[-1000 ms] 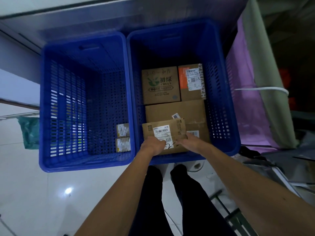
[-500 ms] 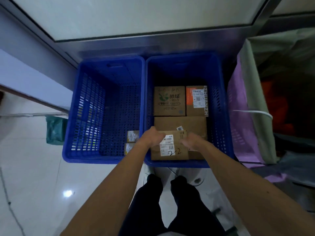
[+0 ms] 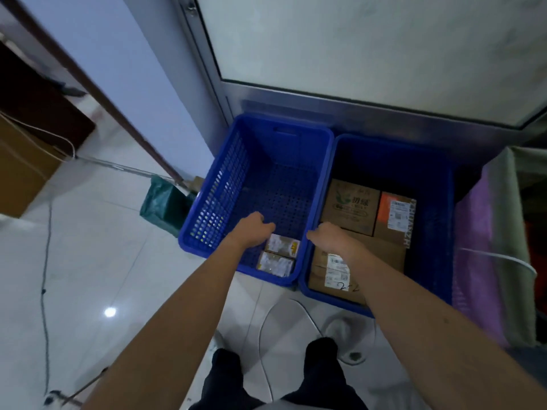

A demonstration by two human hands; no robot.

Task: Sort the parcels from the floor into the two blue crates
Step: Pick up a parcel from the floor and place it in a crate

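— Where's the parcel?
— The brown box (image 3: 325, 279), with white labels and black handwriting, lies flat at the near edge of the right crate (image 3: 429, 232), beside other cardboard boxes (image 3: 350, 207).
— The hands?
— Left hand (image 3: 251, 229) is over the left crate (image 3: 213, 187) and right hand (image 3: 331, 238) is above the box. Both are empty, fingers loosely curled.

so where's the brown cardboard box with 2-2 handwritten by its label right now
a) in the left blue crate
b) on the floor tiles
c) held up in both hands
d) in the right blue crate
d: the brown cardboard box with the white label lies at the near end of the right blue plastic crate, and neither the left hand nor the right hand grips it.
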